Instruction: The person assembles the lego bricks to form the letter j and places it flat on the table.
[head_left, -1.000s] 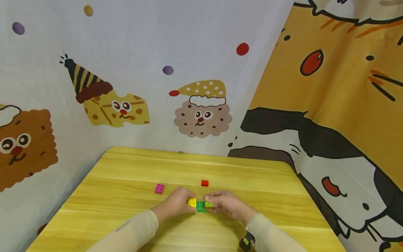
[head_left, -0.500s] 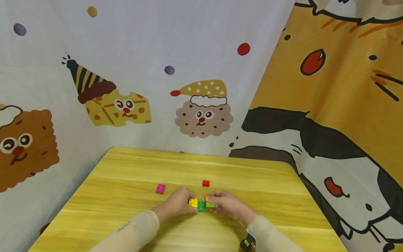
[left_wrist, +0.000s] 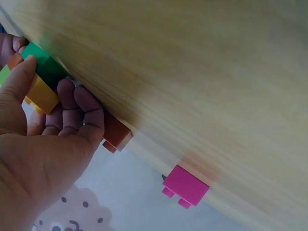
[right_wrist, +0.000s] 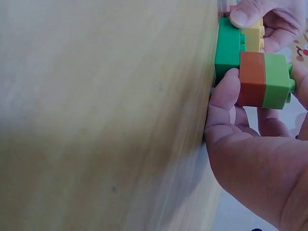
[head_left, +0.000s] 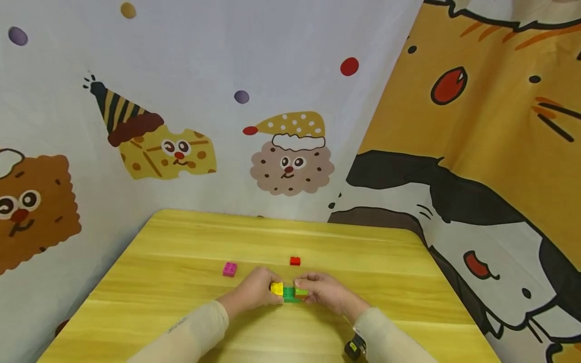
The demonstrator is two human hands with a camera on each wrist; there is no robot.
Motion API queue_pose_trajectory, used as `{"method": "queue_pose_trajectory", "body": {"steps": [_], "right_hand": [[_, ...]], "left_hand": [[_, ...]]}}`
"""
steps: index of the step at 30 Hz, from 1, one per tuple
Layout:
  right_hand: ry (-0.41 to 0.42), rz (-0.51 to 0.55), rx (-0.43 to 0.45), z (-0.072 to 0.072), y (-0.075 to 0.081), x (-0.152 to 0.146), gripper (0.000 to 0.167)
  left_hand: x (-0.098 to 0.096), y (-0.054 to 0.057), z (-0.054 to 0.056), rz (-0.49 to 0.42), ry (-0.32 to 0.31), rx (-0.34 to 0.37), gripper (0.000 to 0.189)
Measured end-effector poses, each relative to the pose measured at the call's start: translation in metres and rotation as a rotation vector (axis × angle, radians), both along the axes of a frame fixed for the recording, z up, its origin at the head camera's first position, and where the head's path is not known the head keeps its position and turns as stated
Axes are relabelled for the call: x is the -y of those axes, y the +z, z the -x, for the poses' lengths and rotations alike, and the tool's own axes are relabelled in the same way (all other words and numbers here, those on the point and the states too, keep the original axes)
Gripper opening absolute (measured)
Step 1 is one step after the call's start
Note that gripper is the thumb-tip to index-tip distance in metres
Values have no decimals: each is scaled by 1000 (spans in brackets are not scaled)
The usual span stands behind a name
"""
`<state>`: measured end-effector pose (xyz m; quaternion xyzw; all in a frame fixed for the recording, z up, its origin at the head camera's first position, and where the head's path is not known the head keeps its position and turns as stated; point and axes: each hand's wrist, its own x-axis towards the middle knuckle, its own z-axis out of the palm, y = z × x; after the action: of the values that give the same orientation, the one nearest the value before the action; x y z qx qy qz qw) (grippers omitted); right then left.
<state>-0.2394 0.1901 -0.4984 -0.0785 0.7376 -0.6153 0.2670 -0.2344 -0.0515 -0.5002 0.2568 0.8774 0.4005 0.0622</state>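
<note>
A green toy building brick (head_left: 288, 294) lies on the table between the two hands. On its left end sits a yellow brick (head_left: 277, 288); its right end carries an orange-brown brick (right_wrist: 251, 79) topped by a lime-green one (right_wrist: 276, 81). My left hand (head_left: 255, 290) grips the yellow end, its thumb reaching the green brick's near side and its fingers curled behind. With thumb and fingers, my right hand (head_left: 330, 292) pinches the lime-green and orange-brown stack, one fingertip right at the green brick's end. Fingers partly hide the bricks in the head view.
Beyond the hands on the wooden table (head_left: 190, 237) lie a pink brick (head_left: 230, 269), back left, and a small red brick (head_left: 295, 261), straight behind. A patterned cloth (head_left: 290, 60) hangs along the table's far side. A black device (head_left: 355, 348) hangs at the right wrist.
The head view shifts slightly. Both hands keep the same hold on the joined bricks, and the pink and red bricks stay where they were.
</note>
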Motion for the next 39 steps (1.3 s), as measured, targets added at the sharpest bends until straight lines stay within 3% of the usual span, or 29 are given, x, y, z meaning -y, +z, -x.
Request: {"method": "queue_pose_trajectory", "body": {"steps": [8, 14, 25, 39], "right_hand": [[-10, -2, -11, 2, 3, 2, 50], [-17, 2, 6, 0, -1, 1, 51], [-5, 1, -9, 4, 6, 0, 54], [-11, 11, -2, -1, 1, 1, 51]], "left_hand": [[1, 2, 2, 27, -8, -33, 27], [-1, 0, 0, 36, 6, -5, 30], [-1, 6, 3, 30, 1, 0, 28], [1, 2, 2, 55, -15, -35, 28]]}}
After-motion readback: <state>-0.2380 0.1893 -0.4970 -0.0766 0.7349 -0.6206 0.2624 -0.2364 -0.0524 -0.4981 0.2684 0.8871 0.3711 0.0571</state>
